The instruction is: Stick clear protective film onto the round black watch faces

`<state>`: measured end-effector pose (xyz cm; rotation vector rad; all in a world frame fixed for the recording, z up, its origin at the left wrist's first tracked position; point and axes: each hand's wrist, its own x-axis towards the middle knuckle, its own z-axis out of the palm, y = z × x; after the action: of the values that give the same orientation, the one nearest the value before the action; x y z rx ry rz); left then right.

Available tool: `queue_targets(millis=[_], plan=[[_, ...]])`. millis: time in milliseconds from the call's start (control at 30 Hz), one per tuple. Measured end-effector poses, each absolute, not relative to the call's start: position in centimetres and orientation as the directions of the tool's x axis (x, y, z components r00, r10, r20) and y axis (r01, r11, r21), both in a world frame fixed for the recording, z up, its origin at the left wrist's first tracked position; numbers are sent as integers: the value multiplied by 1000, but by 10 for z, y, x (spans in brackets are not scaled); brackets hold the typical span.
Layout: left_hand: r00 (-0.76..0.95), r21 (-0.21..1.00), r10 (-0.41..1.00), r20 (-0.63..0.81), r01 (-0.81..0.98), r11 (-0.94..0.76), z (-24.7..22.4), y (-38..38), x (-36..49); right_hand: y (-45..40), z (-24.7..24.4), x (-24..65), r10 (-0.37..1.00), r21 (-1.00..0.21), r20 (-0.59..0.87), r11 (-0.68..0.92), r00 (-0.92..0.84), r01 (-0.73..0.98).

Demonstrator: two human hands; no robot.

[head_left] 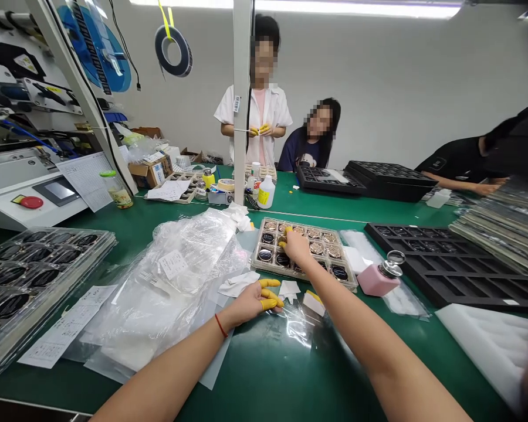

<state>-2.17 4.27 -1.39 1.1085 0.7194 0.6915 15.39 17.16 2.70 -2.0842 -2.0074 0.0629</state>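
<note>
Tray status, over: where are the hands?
Right hand on compartment tray of black and copper discs. Left hand, yellow finger cots, just below tray. Pink dispenser bottle beside tray.

"What's to the right of the right hand (297, 246)?"
"A pink dispensing bottle (375, 280) with a metal pump top, then a black foam tray (449, 275)."
"And left of the left hand (246, 306)?"
"Stacked clear trays (39, 275) of dark round pieces, a paper form (66, 325) just beside them"

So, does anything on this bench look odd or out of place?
Yes, the pink bottle with the metal top seems to be tipped onto its side on the green bench, right beside the tray of round parts. The other bottles stand upright.
</note>
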Motion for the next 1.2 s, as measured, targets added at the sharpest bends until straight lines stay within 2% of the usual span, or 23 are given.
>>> queue_targets(millis=[133,200,300,367,467,567,633,700,767,967,1067,1133,1200], plan=[[557,948,812,-174,-130,292,-12,36,-26,124,40,145,969,-263,246,85,-19,961],[568,950,812,-134,-160,268,-11,32,-28,89,39,141,957,-326,270,193,-105,926],[637,963,770,-21,-195,188,-9,25,-28,36,25,137,897,-497,309,436,-317,750],[671,972,741,-2,-171,158,-7,22,-26,9,12,137,859,-579,326,512,-395,635],[677,986,735,-33,-100,137,-4,17,-22,-10,0,143,865,-695,316,490,-390,525],[684,994,729,-21,-61,86,-3,14,-19,-11,-1,150,938,-854,237,325,-252,406],[697,997,717,1,-53,50,-3,11,-18,-10,1,152,976,-913,140,193,-168,360],[706,999,708,14,-46,26,-2,8,-16,-10,3,153,989,-921,58,106,-138,374],[699,1000,716,9,-27,14,1,5,-15,-12,5,152,989,-907,36,91,-141,410],[694,998,717,-61,21,65,12,-2,-12,-21,9,151,982,-846,116,175,-147,503],[650,998,757,-60,18,64,10,-2,-11,-24,12,150,963,-784,188,266,-194,560],[631,998,774,-57,22,56,9,-1,-11,-24,15,153,945,-772,215,319,-246,549],[635,995,766,-99,37,98,11,0,-12,-20,18,160,950,-783,201,303,-240,544]])
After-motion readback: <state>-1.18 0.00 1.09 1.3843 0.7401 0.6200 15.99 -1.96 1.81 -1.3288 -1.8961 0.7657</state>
